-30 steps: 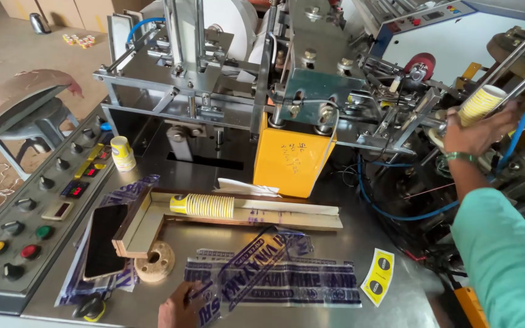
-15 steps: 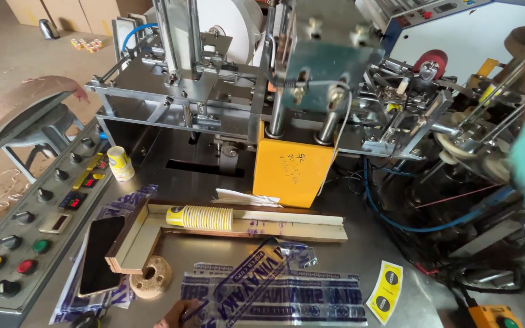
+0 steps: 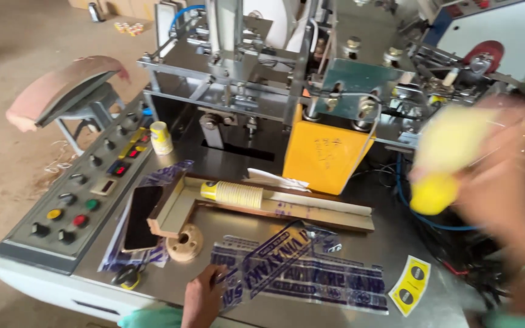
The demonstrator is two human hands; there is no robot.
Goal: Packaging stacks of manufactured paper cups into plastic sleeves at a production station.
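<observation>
Stack of yellow paper cups point(image 3: 451, 161): held in the right hand point(image 3: 505, 182) at the right side of the view, above the right edge of the counter point(image 3: 360, 243). Both are heavily blurred; the fingers appear wrapped round the stack, but how tightly cannot be told. The stack lies tilted, its closed yellow end pointing down and to the left.

Left hand point(image 3: 205, 297): at the front edge of the counter, fingers closed lightly on the near corner of a clear plastic sleeve point(image 3: 287, 267) printed in dark blue. In my judgement the grip serves to keep the thin film flat and in place.

A second cup stack point(image 3: 233, 194) lies on its side in a wooden trough point(image 3: 287, 209) across the middle of the counter; the trough walls appear to stop it rolling.

Labels and signs: a yellow rectangular sticker point(image 3: 409, 285) with two black round marks lies near the front right corner. A yellow metal guard point(image 3: 326, 152) with faint scribbling stands upright at the rear centre. A single printed cup point(image 3: 161, 138) stands near the rear left corner, beside the sloping grey control panel point(image 3: 80, 194) with its coloured buttons. A dark phone point(image 3: 141, 217) rests just right of that panel.
</observation>
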